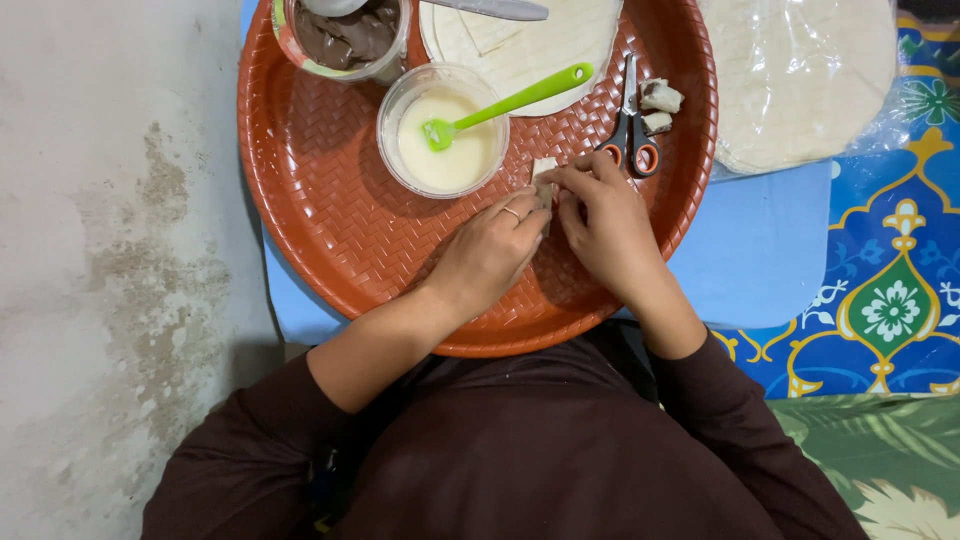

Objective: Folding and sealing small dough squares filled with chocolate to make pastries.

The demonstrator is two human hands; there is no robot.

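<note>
I see both hands pinched together on one small pale folded pastry-wrapper piece (543, 178) over the round orange woven-pattern plastic tray (320, 200). The left hand (488, 252), a ring on one finger, closes narrowly on the piece's near side; the right hand (606, 222) curls its fingertips over the far end. I judge the piece light, soft, pliable and easily torn; hold it at the folded edges with fingertip pressure only. Just beyond the fingertips stands a clear plastic cup of white paste (443, 130) with a green silicone brush (505, 103). Beside the right fingers lie orange-handled scissors (630, 125) and two finished rolls (658, 107).
</note>
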